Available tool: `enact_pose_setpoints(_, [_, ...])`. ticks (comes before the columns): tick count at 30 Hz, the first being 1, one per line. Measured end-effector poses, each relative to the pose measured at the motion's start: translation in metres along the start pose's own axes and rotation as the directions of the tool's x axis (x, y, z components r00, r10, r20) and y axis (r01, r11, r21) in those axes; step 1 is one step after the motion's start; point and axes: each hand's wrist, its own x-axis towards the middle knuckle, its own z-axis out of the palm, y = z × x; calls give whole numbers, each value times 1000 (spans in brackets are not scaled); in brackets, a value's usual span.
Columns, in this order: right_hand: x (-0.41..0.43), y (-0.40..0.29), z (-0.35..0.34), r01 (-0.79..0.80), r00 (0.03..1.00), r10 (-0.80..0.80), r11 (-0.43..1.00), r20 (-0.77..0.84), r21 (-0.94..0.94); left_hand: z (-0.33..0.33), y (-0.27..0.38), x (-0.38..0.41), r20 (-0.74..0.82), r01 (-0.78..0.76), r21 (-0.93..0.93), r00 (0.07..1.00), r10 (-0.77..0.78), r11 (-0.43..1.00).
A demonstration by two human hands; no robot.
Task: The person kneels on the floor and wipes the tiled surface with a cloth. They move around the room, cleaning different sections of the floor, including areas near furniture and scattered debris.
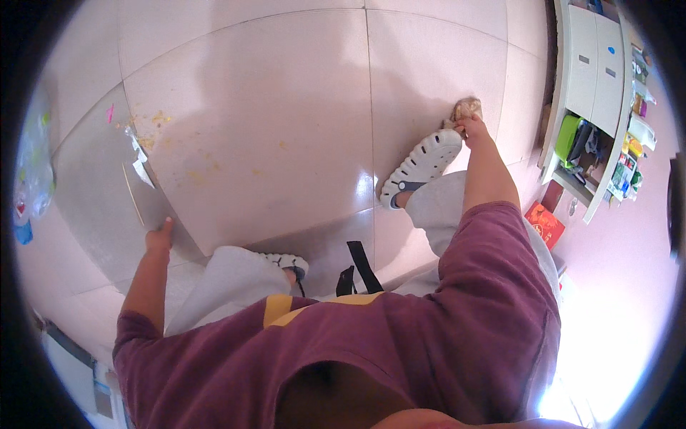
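Observation:
My right hand [473,128] reaches down beside the white clog on my right foot, its fingers closed on a crumpled brown cloth or wad [467,110] near the floor. On the left, my left hand [159,236] is over a grey sheet or panel [96,177] on the tiles, one finger pointing out; whether it grips the sheet's edge cannot be told. On that panel lie a thin stick [133,194], torn white scraps [142,169] and a pink scrap [110,113]. Yellow crumbs [158,119] are scattered by its edge and over the floor tile.
White clogs [420,163] are on my feet. At the right stands a white cabinet [581,59] with a green container [568,139] in its open compartment and packages on top. A red box [545,222] is beside it. Clear plastic bags or bottles [35,161] lie at the far left.

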Motion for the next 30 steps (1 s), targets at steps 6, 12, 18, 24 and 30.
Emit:
enact_pose_setpoints(6, [-13, -66, 54, 389, 921, -236, 529, 309, -755, -8, -11, 3, 41, 39, -97, 999, -36, 994])
enact_pose_setpoints(12, [-26, -84, 92, 425, 881, -133, -193, 453, -884, -9, 9, -9, 75, -43, -52, 996, 47, 998])
enact_pose_setpoints(18, [-45, -43, 100, 409, 891, -115, -219, 440, -886, -3, -5, 4, 40, -45, -199, 998, 54, 979])
enact_pose_setpoints(24, [-95, 34, 131, 351, 927, -45, -247, 373, -903, 6, -29, 43, 145, 65, -177, 989, -39, 982])
enact_pose_setpoints(30, [-188, 37, 176, 293, 937, -209, 29, 281, -956, 9, -15, 31, 164, 26, -284, 986, 21, 959])
